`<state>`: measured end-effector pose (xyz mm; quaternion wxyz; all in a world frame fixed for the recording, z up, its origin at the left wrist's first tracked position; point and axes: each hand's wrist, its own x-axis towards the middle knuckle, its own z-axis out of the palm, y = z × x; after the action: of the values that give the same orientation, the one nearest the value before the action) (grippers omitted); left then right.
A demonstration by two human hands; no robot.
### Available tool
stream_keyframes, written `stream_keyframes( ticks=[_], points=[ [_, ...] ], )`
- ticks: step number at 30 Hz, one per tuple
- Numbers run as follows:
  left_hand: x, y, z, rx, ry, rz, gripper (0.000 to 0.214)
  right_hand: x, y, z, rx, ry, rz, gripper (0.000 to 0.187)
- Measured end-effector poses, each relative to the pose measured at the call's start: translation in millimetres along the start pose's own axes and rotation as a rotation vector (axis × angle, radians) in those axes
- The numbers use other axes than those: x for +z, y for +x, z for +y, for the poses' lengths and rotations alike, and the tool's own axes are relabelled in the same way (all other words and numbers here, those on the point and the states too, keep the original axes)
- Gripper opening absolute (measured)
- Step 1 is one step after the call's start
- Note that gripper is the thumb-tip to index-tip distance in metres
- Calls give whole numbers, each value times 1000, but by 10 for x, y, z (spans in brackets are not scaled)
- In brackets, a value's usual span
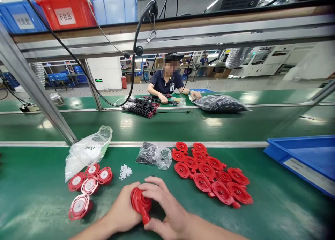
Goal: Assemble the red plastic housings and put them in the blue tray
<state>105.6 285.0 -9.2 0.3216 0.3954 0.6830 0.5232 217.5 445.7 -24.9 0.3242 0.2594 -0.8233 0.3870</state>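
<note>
Near the front of the green bench, a red round plastic housing with a short spout (pixel 141 202) is held between both hands. My left hand (pixel 125 208) wraps round it from the left. From the right, my right hand (pixel 167 207) grips it, fingers over the top and thumb by the spout. To the left lie several red parts with white round centres (pixel 90 185). A small pile of white plastic pieces (pixel 125 172) sits just beyond my left hand. Several open red housings (pixel 206 170) are spread out on the right.
A clear bag of white pieces (pixel 87 152) and a bag of black pieces (pixel 146 153) lie further back. At right stands a blue tray (pixel 309 141). Across the bench, a person (pixel 167 80) handles black cables (pixel 142 106). Metal posts (pixel 49 90) and a hanging black cable (pixel 134 51) frame the view.
</note>
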Motion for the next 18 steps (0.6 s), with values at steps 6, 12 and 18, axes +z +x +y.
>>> stream_keyframes(
  ticks=[6,12,18],
  points=[
    [13,3,23,20,-12,6,23,16,-22,5,67,44,0,61],
    [-1,-8,24,22,-16,-14,28,-39,-3,2,118,101,-62,63],
    [36,-11,-5,-45,-17,-22,25,-70,0,59,81,88,-131,72]
  ],
)
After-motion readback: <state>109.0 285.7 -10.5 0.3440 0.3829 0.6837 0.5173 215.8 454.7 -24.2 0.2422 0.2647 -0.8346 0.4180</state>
